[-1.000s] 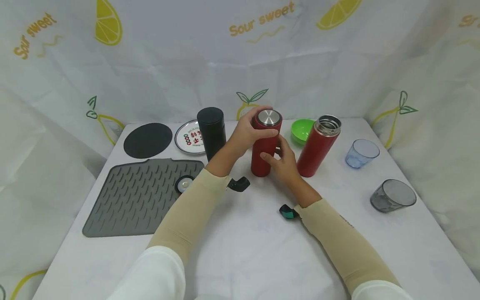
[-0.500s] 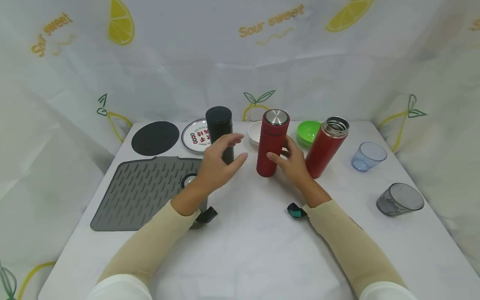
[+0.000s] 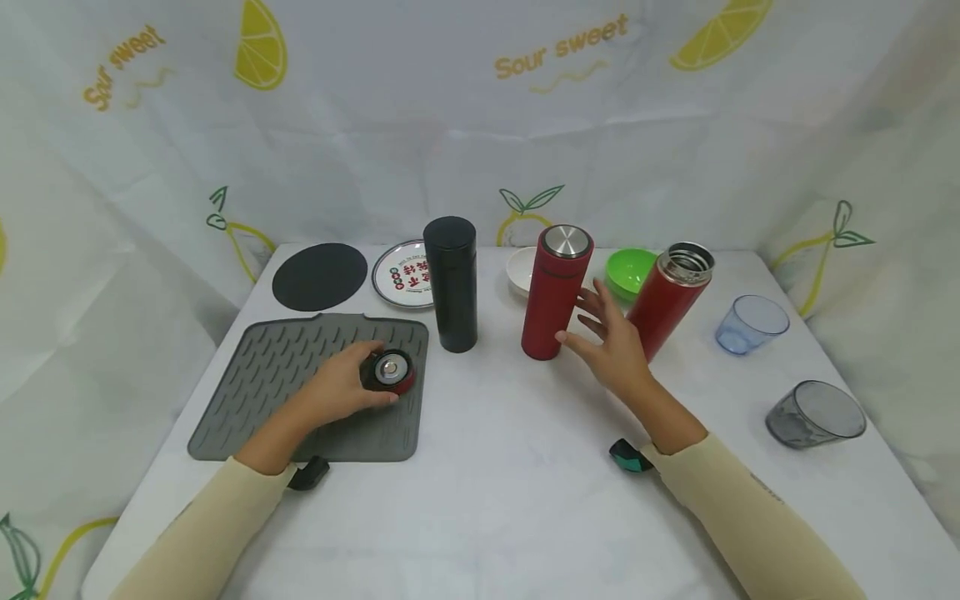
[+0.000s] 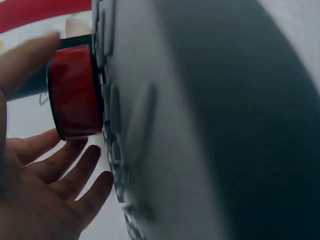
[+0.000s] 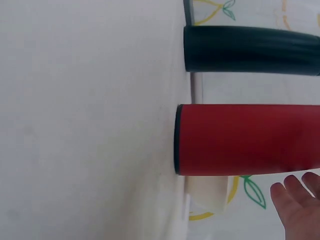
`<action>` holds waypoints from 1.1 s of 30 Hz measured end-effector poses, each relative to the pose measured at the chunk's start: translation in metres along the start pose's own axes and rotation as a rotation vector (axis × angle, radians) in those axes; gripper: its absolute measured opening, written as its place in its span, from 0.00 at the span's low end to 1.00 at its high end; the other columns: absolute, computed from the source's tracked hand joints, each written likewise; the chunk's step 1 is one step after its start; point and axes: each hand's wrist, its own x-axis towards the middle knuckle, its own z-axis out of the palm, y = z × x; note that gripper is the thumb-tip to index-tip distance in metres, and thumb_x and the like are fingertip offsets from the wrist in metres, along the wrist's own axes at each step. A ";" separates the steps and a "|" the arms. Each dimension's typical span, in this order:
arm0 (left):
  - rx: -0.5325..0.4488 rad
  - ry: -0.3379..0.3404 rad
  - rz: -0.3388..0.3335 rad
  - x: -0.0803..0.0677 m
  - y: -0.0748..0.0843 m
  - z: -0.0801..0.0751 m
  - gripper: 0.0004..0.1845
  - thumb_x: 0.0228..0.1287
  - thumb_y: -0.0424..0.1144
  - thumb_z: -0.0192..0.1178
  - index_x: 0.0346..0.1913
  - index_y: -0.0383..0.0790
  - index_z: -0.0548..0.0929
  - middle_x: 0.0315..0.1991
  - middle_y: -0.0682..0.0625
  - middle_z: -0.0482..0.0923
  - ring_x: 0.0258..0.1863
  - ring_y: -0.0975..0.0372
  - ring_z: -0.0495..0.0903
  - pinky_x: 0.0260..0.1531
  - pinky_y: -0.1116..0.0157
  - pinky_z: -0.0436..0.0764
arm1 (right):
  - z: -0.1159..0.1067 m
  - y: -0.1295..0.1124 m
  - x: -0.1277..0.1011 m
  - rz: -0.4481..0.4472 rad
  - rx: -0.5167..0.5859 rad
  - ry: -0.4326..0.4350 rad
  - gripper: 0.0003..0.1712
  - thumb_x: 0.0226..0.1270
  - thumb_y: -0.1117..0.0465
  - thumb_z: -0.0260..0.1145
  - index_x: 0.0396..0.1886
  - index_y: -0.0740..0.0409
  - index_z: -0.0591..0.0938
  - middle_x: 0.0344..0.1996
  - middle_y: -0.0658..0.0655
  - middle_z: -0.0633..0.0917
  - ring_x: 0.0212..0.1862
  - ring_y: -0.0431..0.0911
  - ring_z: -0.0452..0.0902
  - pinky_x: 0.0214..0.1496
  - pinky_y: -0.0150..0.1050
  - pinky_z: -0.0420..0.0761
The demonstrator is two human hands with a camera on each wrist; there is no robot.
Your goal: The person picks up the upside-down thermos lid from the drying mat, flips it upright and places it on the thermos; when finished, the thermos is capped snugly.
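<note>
My left hand (image 3: 341, 383) reaches around a red bottle lid (image 4: 76, 92), which sits with its hollow underside up on the grey ribbed mat (image 3: 300, 433). In the left wrist view the thumb is at one side of the lid and the spread fingers lie at the other. My right hand (image 3: 611, 346) has its fingers spread beside a red thermos bottle (image 3: 555, 292) that stands upright, capped with a shiny metal top. Right behind that hand a second red thermos (image 3: 663, 312) stands uncapped, its steel mouth showing.
A black thermos (image 3: 453, 292) stands between the mat and the capped red one. Behind are a black round mat (image 3: 318, 277), a printed round plate (image 3: 405, 275), a white bowl (image 3: 519, 271) and a green bowl (image 3: 628, 271). Blue (image 3: 752, 321) and grey (image 3: 816, 414) glasses stand right.
My left hand has left the capped red thermos and moved left and down to the lid on the mat. The right hand has loosened from that thermos and drawn slightly right.
</note>
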 end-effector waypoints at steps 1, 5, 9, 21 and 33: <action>0.008 -0.009 0.000 0.001 -0.001 0.002 0.47 0.49 0.50 0.76 0.68 0.34 0.66 0.64 0.39 0.69 0.62 0.46 0.69 0.58 0.44 0.70 | -0.001 -0.002 -0.004 -0.013 -0.005 0.013 0.55 0.59 0.55 0.75 0.78 0.44 0.50 0.69 0.51 0.69 0.67 0.48 0.67 0.63 0.48 0.71; 0.028 0.011 0.032 0.005 0.006 0.007 0.41 0.50 0.45 0.76 0.65 0.34 0.70 0.60 0.40 0.72 0.59 0.48 0.72 0.56 0.46 0.73 | -0.003 -0.011 -0.022 -0.049 -0.031 0.095 0.49 0.60 0.56 0.74 0.76 0.44 0.56 0.64 0.50 0.75 0.63 0.48 0.72 0.62 0.47 0.73; 0.004 0.052 0.157 0.008 0.034 0.009 0.39 0.47 0.43 0.77 0.62 0.36 0.72 0.57 0.44 0.73 0.56 0.52 0.73 0.55 0.50 0.74 | -0.003 -0.018 -0.038 -0.078 -0.034 0.122 0.37 0.62 0.59 0.72 0.69 0.54 0.68 0.56 0.53 0.81 0.57 0.49 0.77 0.58 0.41 0.76; 0.063 0.259 0.785 0.026 0.145 0.032 0.35 0.48 0.41 0.76 0.59 0.36 0.74 0.56 0.47 0.72 0.57 0.59 0.70 0.59 0.66 0.71 | 0.014 -0.034 -0.056 -0.020 0.158 -0.141 0.31 0.64 0.63 0.69 0.65 0.66 0.71 0.51 0.61 0.82 0.51 0.51 0.79 0.49 0.35 0.81; -0.161 0.121 0.636 0.036 0.175 0.049 0.39 0.55 0.54 0.71 0.65 0.37 0.70 0.57 0.50 0.71 0.55 0.61 0.71 0.58 0.66 0.71 | 0.014 -0.039 -0.060 -0.029 0.194 -0.064 0.25 0.59 0.70 0.72 0.57 0.66 0.77 0.46 0.62 0.84 0.43 0.43 0.83 0.46 0.33 0.81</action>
